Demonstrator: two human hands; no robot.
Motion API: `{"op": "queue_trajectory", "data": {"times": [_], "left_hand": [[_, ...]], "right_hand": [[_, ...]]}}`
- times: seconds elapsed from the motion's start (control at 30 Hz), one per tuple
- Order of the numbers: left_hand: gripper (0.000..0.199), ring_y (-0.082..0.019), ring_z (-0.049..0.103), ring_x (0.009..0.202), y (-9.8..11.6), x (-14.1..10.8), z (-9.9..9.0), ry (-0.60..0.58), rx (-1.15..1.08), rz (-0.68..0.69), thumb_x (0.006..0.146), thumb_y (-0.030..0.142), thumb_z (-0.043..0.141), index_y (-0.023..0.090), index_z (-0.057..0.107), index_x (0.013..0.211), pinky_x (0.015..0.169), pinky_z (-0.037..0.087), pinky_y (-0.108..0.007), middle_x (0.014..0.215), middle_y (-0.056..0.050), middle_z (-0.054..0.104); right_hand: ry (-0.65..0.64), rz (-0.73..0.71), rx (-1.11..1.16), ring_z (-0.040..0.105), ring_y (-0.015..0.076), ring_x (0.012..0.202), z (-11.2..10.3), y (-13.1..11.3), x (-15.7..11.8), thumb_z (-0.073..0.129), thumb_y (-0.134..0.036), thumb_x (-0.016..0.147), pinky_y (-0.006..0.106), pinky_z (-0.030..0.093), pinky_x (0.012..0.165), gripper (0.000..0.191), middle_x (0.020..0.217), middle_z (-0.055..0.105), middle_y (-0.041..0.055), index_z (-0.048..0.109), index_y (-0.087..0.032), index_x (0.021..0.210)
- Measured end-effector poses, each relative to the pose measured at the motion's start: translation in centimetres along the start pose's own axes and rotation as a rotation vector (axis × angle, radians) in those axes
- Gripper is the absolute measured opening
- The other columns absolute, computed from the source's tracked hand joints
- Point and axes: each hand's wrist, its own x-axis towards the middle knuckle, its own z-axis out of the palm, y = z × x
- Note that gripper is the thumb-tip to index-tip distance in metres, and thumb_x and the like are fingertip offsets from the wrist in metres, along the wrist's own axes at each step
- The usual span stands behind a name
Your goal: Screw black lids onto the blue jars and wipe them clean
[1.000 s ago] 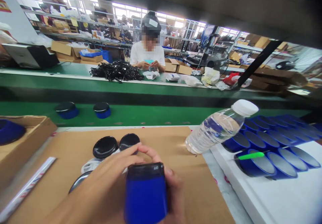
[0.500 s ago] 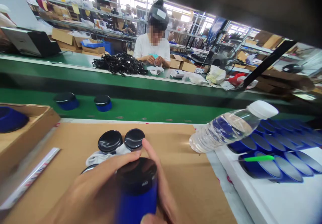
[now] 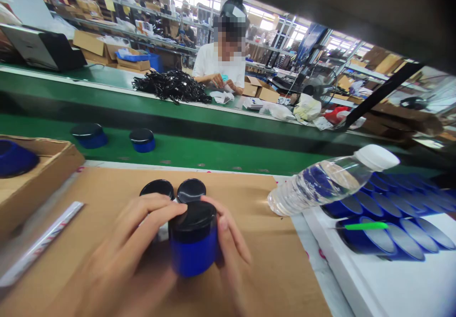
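Between my hands stands a short blue cylinder with a glossy black cap (image 3: 194, 253), close above the brown cardboard sheet or on it; I cannot tell which. My left hand (image 3: 137, 234) has its fingers bent against the cylinder's left side and the cap's edge. On the other side my right hand (image 3: 231, 248) presses its fingers to the blue wall. Just behind are two shiny black discs, a left one (image 3: 156, 188) and a right one (image 3: 191, 189). Some white material beneath them is mostly covered by my left hand.
A water bottle (image 3: 317, 186) leans at the right, beside a white foam tray (image 3: 402, 283) of several blue cylinders and a green-handled tool (image 3: 366, 226). An open carton (image 3: 42, 184) stands left. Two capped cylinders sit on the green belt (image 3: 199, 148). Opposite sits a co-worker (image 3: 208, 60).
The blue cylinder has moved up, away from me, and more of it shows below the cap. My left hand has shifted to its left side; my right fingers now rest along its right side.
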Motion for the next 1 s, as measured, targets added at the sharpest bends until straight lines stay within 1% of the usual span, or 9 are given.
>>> {"op": "queue_trajectory", "data": {"times": [0.17,0.3,0.4,0.53,0.6,0.73,0.87,0.93,1.0], "left_hand": [[0.052,-0.014,0.06,0.13,0.7,0.2,0.1,-0.131,-0.139,0.05,0.095,0.034,0.055,0.042,0.04,0.144,0.117,0.041,-0.016,0.149,0.008,0.054],[0.057,-0.011,0.067,0.12,0.3,-0.3,0.5,-0.074,-0.091,0.12,0.089,0.031,0.062,0.038,0.045,0.142,0.118,0.032,-0.011,0.138,0.011,0.065],[0.055,-0.01,0.069,0.118,0.4,0.2,0.5,-0.071,-0.062,0.131,0.087,0.035,0.065,0.036,0.048,0.139,0.112,0.039,-0.011,0.132,0.009,0.069],[0.057,-0.015,0.068,0.122,0.8,0.8,0.6,-0.212,-0.169,0.066,0.093,0.039,0.062,0.039,0.038,0.144,0.105,0.052,-0.021,0.142,0.004,0.064],[0.053,-0.017,0.07,0.12,0.6,0.6,0.8,-0.182,-0.175,0.084,0.094,0.039,0.06,0.036,0.039,0.143,0.108,0.051,-0.024,0.141,0.002,0.065],[0.054,-0.016,0.072,0.116,-0.7,-0.3,1.0,-0.077,0.012,0.122,0.091,0.035,0.059,0.031,0.045,0.142,0.107,0.048,-0.02,0.133,0.0,0.071],[0.059,-0.016,0.072,0.114,-0.9,-0.3,0.5,-0.173,-0.048,0.051,0.088,0.05,0.059,0.038,0.041,0.143,0.097,0.054,-0.018,0.134,0.004,0.07],[0.057,-0.014,0.075,0.108,-0.2,0.1,0.2,-0.185,-0.12,-0.053,0.088,0.062,0.058,0.045,0.041,0.14,0.089,0.057,-0.015,0.128,0.009,0.072],[0.053,-0.011,0.076,0.1,0.6,0.5,0.0,-0.129,-0.147,-0.115,0.087,0.067,0.057,0.051,0.041,0.135,0.083,0.057,-0.011,0.121,0.014,0.074]], "right_hand": [[-0.003,0.159,0.028,0.071,0.0273,0.112,0.0,0.5,0.1,0.06,-0.073,0.089,0.042,0.056,0.101,0.06,0.111,0.078,0.0077,0.079,-0.02,0.11],[0.018,0.058,-0.035,0.062,0.0307,0.129,0.5,0.8,-0.7,0.058,-0.079,0.085,0.045,0.048,0.113,0.073,0.126,0.074,0.0099,0.073,-0.019,0.125],[-0.006,-0.036,-0.08,0.056,0.0296,0.137,0.7,1.0,-0.9,0.062,-0.073,0.087,0.045,0.043,0.119,0.068,0.139,0.067,0.007,0.067,-0.024,0.133],[-0.039,-0.048,-0.068,0.058,0.0281,0.136,0.5,1.4,-0.4,0.041,-0.073,0.097,0.046,0.049,0.115,0.068,0.14,0.066,0.0061,0.064,-0.023,0.137],[-0.031,-0.085,-0.098,0.056,0.0277,0.139,0.2,1.6,-0.4,0.036,-0.071,0.1,0.047,0.048,0.116,0.067,0.145,0.063,0.0048,0.059,-0.025,0.143],[-0.134,-0.284,-0.325,0.056,0.0304,0.139,-0.3,1.8,-0.6,0.059,-0.063,0.095,0.046,0.049,0.115,0.073,0.152,0.056,0.0054,0.038,-0.031,0.157],[-0.22,-0.522,-0.583,0.053,0.0333,0.141,-0.9,1.1,-0.3,0.074,-0.062,0.085,0.049,0.052,0.112,0.104,0.161,0.044,0.0099,0.012,-0.035,0.164],[-0.184,-0.701,-0.773,0.046,0.0359,0.146,-1.1,0.2,0.0,0.073,-0.062,0.085,0.052,0.05,0.114,0.098,0.167,0.033,0.0097,0.019,-0.037,0.163],[-0.16,-0.877,-0.959,0.042,0.0343,0.149,-1.0,-0.5,0.0,0.064,-0.058,0.094,0.051,0.046,0.117,0.068,0.167,0.033,0.006,0.043,-0.035,0.154]]}}
